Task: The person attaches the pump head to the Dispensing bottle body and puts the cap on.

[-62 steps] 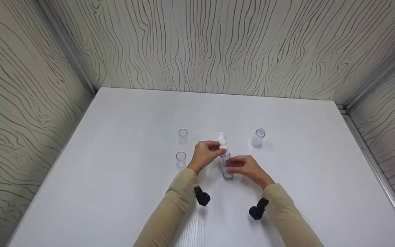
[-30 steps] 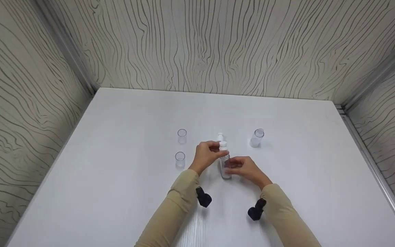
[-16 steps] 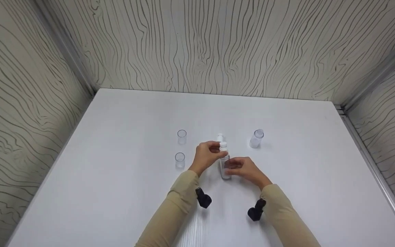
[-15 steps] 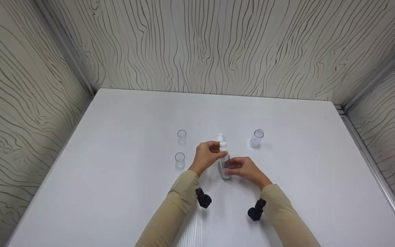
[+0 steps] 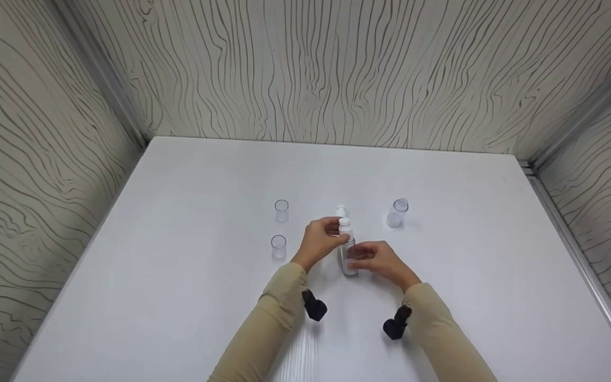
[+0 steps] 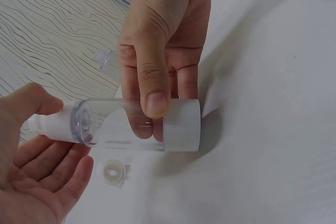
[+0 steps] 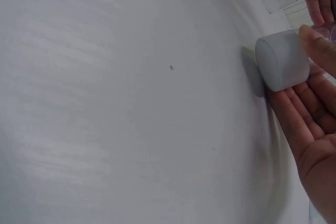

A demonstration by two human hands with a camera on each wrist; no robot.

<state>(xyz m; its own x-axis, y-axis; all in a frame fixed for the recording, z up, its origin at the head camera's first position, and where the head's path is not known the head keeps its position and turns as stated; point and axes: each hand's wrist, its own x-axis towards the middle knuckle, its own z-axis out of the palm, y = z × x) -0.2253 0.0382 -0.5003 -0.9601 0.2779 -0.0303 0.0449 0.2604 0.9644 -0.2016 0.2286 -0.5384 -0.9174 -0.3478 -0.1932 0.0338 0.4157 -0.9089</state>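
Both hands hold one clear cylindrical pump bottle (image 6: 110, 124) with a white base and a white pump top (image 5: 345, 228). My left hand (image 5: 317, 241) pinches the white pump top between thumb and fingers. Around the lower body and base, my right hand (image 5: 382, 260) grips with thumb on one side and fingers on the other. The bottle stands nearly upright in the head view, close to the table; whether its base touches cannot be told. Just behind it on the table is another white pump top (image 5: 341, 211), partly hidden.
Two clear cylindrical caps (image 5: 282, 211) (image 5: 278, 248) stand on the white table (image 5: 204, 212) left of the hands. A second clear bottle (image 5: 397, 213) stands at the back right. Wood-patterned walls (image 5: 310, 69) enclose the table's back and sides.
Compared with two seconds ago, the held pump top sits slightly lower and the bottle has shifted a little left. Over the last half second both hands keep their grip with hardly any movement.
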